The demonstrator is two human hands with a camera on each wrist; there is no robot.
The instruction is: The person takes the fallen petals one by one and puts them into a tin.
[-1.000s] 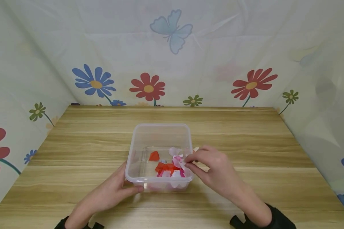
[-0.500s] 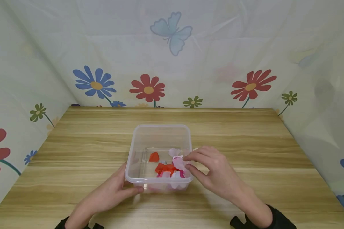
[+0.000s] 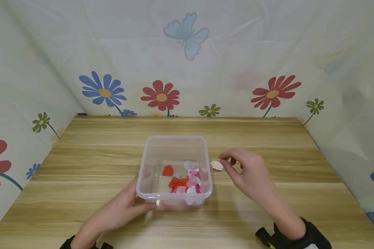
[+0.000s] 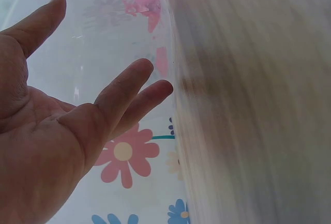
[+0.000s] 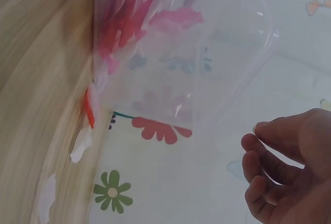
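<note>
A clear plastic container (image 3: 175,137) stands on the wooden table, with several fabric-like flower petals (image 3: 193,175) in pink, white and red-orange inside. Most of them lie towards its right side; one orange petal (image 3: 167,170) lies apart at the left. My left hand (image 3: 119,209) rests against the container's front left corner, thumb along the front, and the left wrist view shows its fingers extended by the wall. To the right of the container, my right hand (image 3: 252,178) hovers with thumb and index tips close together, nothing visible between them, near a white petal (image 3: 217,165).
In the right wrist view, a red-and-white petal (image 5: 92,105), a white petal (image 5: 81,144) and another pale petal (image 5: 47,198) lie on the table (image 5: 31,105) outside the container. A flower-printed cloth (image 3: 230,58) surrounds the table's back and sides.
My right hand let go of a pale pink petal inside the container, then moved right, out over the table. The white petal beside the container now shows. My left hand has stayed put.
</note>
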